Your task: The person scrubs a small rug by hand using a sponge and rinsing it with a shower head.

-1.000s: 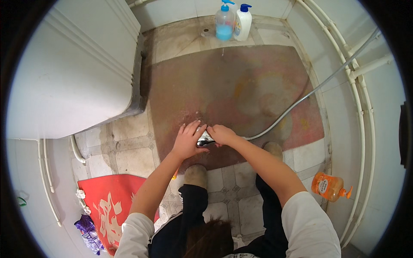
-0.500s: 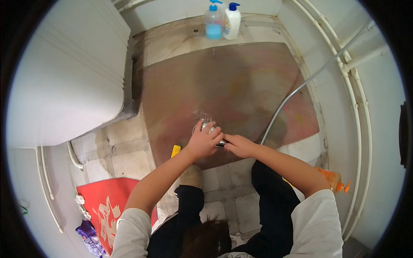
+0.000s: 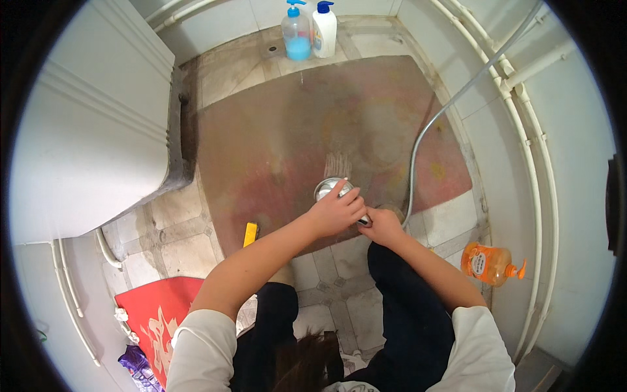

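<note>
- While the left hand (image 3: 335, 215) grips the chrome shower head (image 3: 324, 189) above the faded mat (image 3: 261, 137), the right hand (image 3: 384, 227) clasps its handle (image 3: 364, 221) at four o'clock.
- Water streams (image 3: 338, 164) leave this head toward twelve o'clock.
- Orange pump bottle (image 3: 487, 264) lies farther, also at four o'clock.

shower head (image 3: 324, 189): glossy, chrome-like | hose (image 3: 412, 166): smooth, metallic | floor mat (image 3: 261, 140): matt | orange bottle (image 3: 498, 266): glossy plastic
</note>
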`<state>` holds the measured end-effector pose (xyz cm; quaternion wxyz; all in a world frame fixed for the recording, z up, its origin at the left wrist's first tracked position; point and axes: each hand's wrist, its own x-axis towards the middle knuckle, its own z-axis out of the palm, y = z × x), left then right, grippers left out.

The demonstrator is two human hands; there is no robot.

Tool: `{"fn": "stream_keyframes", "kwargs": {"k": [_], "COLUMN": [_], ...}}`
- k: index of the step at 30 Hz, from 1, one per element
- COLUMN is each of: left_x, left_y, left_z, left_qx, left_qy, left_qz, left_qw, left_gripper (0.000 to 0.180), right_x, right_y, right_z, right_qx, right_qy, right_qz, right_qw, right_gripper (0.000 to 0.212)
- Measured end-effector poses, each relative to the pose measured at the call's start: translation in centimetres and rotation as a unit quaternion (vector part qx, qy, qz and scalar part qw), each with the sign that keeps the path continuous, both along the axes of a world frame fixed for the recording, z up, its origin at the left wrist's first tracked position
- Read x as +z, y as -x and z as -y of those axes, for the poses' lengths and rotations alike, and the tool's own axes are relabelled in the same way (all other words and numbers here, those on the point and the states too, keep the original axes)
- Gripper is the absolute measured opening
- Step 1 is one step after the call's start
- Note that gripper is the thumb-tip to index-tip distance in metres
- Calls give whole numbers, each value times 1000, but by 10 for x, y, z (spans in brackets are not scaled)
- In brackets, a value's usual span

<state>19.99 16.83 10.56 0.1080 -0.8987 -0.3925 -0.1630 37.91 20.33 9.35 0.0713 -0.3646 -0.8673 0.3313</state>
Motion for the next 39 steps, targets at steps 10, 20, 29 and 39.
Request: {"fn": "stream_keyframes", "kwargs": {"k": [10,20,29,39], "left_x": [-13,-21,-14,-13], "left_y": [51,99,131,129], "left_z": [55,110,132,112], "left_qx": [139,249,274,231], "left_qy": [89,81,92,80], "left_qz": [-10,12,26,22], "left_qw": [986,965,957,970], "left_gripper": [41,37,47,48], "right_x": [-16,-23,-15,-11], "right_y": [63,129,170,155], "right_z": [2,25,36,26], "right_qx": [177,279,308,281], "right_qy": [-49,-73,-56,-56], "right_qz": [34,5,28,29], "right_qw": [982,958,949,958], "right_gripper": [25,24,24,25]}}
